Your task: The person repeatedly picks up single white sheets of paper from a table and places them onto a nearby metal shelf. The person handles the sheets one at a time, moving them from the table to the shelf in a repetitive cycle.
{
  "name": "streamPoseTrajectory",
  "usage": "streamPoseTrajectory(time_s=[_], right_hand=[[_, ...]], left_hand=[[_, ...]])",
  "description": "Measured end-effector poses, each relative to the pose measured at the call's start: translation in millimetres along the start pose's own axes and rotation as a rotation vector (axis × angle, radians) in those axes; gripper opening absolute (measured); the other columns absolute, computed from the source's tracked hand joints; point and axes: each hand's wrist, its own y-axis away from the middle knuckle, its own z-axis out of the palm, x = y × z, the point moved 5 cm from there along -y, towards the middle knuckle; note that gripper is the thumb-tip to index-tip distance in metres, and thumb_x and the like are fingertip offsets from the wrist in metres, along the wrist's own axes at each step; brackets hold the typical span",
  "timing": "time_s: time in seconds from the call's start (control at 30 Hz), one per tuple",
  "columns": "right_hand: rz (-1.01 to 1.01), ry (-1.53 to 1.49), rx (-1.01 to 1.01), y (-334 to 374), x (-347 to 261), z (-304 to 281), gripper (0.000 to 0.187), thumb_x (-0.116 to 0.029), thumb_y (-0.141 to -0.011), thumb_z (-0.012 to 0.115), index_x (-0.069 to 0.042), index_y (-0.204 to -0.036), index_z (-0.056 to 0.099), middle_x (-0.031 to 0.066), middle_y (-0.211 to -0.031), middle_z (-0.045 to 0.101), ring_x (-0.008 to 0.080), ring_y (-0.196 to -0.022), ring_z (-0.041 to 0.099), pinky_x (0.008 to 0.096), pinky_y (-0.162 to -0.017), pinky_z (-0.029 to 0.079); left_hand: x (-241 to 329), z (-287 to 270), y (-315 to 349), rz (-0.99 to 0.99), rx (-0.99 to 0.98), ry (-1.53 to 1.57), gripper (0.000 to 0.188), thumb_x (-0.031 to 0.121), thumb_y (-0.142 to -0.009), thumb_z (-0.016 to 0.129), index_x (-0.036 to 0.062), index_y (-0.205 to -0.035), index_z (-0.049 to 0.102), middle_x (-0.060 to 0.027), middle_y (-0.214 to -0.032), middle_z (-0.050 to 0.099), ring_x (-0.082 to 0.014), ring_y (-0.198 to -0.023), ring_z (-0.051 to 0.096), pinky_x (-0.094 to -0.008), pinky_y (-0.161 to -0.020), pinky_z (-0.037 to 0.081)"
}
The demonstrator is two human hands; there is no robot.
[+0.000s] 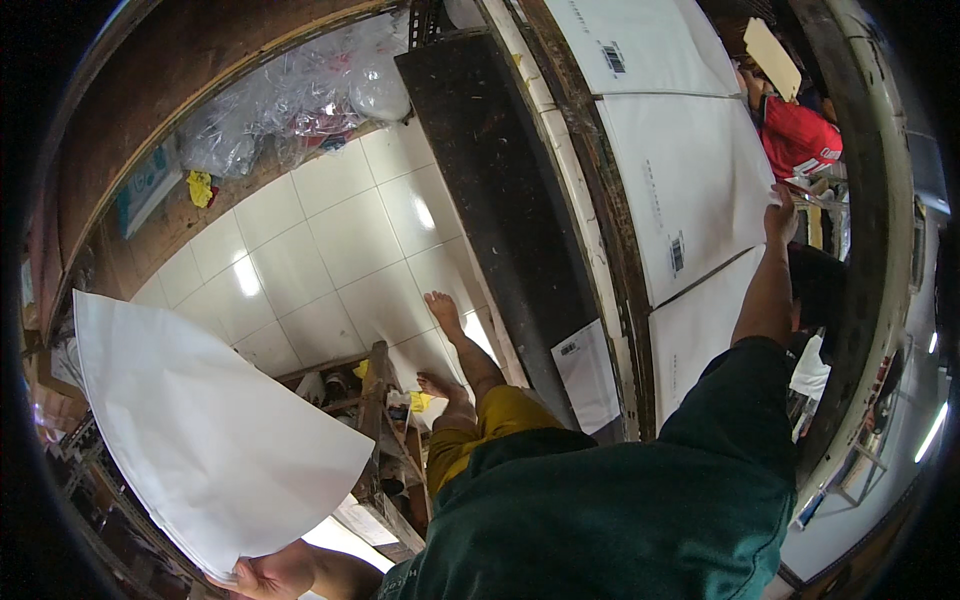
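Note:
My left hand [272,572] is closed on the lower edge of a large blank white sheet [220,430], which spreads up and out over the floor at the left. Whether it is paper or a flat plastic bag, I cannot tell. On the right, my arm reaches out across a long surface covered with white printed sheets. There my right hand [780,218] pinches the outer edge of the middle printed sheet [700,200], which bears a barcode. Another printed sheet [650,45] lies beyond it, and a third [695,330] lies nearer my body.
A dark board [490,200] runs beside the sheets, with a small white printed piece [588,375] on it. Clear plastic bags [290,100] are heaped at the far left. A wooden stand [375,430] is by my legs. Beyond the right edge is another person in red [798,135].

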Motion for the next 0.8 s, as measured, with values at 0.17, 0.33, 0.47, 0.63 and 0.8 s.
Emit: streamPoseTrajectory(time_s=[0.17,0.33,0.47,0.63,0.8], right_hand=[[-0.031,-0.009,0.008,-4,8,9,0.043,-0.006,-0.067,0.047,-0.028,-0.102,0.06,0.0044,-0.103,0.063,0.03,-0.095,0.058,0.0408,-0.079,0.045],[0.094,0.047,-0.083,4,-19,-8,0.045,-0.003,-0.066,0.043,-0.021,-0.104,0.059,0.0041,-0.107,0.061,0.0257,-0.103,0.055,0.0377,-0.087,0.042],[0.1,0.079,-0.047,5,-10,-4,0.046,-0.006,-0.068,0.046,-0.025,-0.108,0.057,0.0017,-0.116,0.056,0.0261,-0.112,0.048,0.0436,-0.093,0.035],[-0.031,0.041,0.353,18,-104,-45,0.042,-0.004,-0.072,0.052,-0.019,-0.11,0.054,0.005,-0.115,0.055,0.0236,-0.103,0.05,0.0395,-0.088,0.037],[-0.332,-0.992,0.026,70,-353,-114,0.033,0.002,-0.079,0.055,-0.006,-0.111,0.052,0.0057,-0.104,0.06,0.0129,-0.075,0.059,0.0243,-0.068,0.046]], left_hand=[[5,-19,-1,0.253,-0.063,-0.395,0.04,0.008,-0.079,0.047,-0.0103,-0.114,0.043,-0.0316,-0.12,0.041,-0.0413,-0.113,0.042,-0.0552,-0.091,0.037],[11,-37,-1,0.371,-0.276,-0.42,0.036,0.013,-0.082,0.047,-0.0096,-0.109,0.046,-0.0325,-0.12,0.04,-0.0416,-0.111,0.045,-0.0558,-0.091,0.037],[19,0,4,0.033,-0.077,-0.109,0.032,0.021,-0.088,0.046,-0.0056,-0.104,0.052,-0.032,-0.119,0.041,-0.0414,-0.11,0.046,-0.0542,-0.092,0.04],[12,11,2,0.263,-0.349,-0.258,0.029,0.018,-0.088,0.047,-0.0015,-0.108,0.051,-0.0275,-0.122,0.041,-0.04,-0.112,0.045,-0.0514,-0.088,0.044],[-9,124,7,-0.186,-0.572,-0.219,0.042,0.015,-0.077,0.046,-0.0043,-0.114,0.049,-0.0188,-0.116,0.051,-0.0298,-0.109,0.049,-0.0382,-0.091,0.04]])
